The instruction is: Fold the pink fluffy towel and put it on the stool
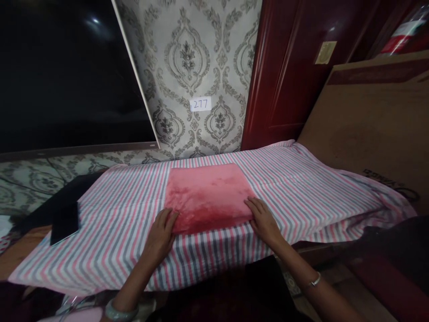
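A plush pink cloth point(209, 192), neatly folded into a flat rectangle, lies on a striped tablecloth point(120, 223). Its near edge looks darker red and sits close to the table's front edge. My left hand point(161, 232) rests at the near left corner of the pink cloth, fingers extended along that side. At the near right corner, the fingers of my right hand point(263, 219) lie stretched over the edge, with the thumb lower down by the front. Both hands touch the cloth; their undersides are hidden.
A large dark television screen point(73, 76) stands behind on the left. A dark tablet or phone point(65, 223) lies at the table's left end. On the right leans a big cardboard box point(375, 120), beside a dark red door point(284, 67). A paper label point(200, 103) marked 277 is on the wall.
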The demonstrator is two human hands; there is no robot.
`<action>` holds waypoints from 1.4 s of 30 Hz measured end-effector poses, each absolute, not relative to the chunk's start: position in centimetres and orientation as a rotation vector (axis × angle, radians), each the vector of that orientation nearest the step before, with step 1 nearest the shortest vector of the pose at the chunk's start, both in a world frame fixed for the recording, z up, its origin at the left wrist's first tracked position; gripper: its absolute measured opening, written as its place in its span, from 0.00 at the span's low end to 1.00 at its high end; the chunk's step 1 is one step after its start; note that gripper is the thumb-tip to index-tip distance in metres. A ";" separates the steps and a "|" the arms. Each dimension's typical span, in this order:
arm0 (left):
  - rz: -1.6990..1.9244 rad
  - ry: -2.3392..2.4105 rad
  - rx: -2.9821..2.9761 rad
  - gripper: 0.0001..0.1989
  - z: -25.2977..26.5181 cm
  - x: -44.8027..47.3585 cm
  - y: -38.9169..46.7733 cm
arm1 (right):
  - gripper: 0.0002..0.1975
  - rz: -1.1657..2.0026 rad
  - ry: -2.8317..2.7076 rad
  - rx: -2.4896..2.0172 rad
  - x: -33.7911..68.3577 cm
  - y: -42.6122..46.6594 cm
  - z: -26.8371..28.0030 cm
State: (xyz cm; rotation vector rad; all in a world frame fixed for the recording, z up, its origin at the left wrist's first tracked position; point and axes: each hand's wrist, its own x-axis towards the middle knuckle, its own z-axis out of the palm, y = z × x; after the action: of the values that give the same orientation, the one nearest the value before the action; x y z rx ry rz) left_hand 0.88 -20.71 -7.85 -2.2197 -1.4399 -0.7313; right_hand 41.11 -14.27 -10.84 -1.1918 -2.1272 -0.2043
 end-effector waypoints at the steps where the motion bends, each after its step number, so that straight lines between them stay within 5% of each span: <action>1: -0.747 -1.438 -2.191 0.32 -7.8 1.2 -20.7 | 0.39 -0.204 -2.107 -1.200 41.0 -14.3 -10.8; 8: -0.794 -1.383 -2.157 0.23 -4.5 2.0 -20.8 | 0.26 -0.208 -1.985 -1.147 41.3 -13.7 -7.8; 15: -1.117 -1.409 -2.016 0.17 6.9 2.6 -21.3 | 0.15 -0.403 -1.721 -0.970 42.6 -12.9 3.7; 25: -1.788 -1.722 -2.060 0.15 18.0 2.1 -14.9 | 0.11 0.020 -1.511 -1.034 41.8 -8.9 14.3; 32: -1.840 -2.187 -2.034 0.13 12.4 0.7 -7.4 | 0.18 0.605 -1.342 -1.306 40.9 0.4 6.5; 42: -1.851 -2.660 -1.830 0.25 -4.4 -1.3 -17.2 | 0.20 0.906 -1.377 -1.345 44.7 -12.0 -8.3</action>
State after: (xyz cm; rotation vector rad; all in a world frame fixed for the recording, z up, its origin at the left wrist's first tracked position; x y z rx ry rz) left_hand -1.26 -17.20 -4.36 -1.8295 -2.6602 -1.8510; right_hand 44.67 -12.01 -8.34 -1.3450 -1.3766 0.9056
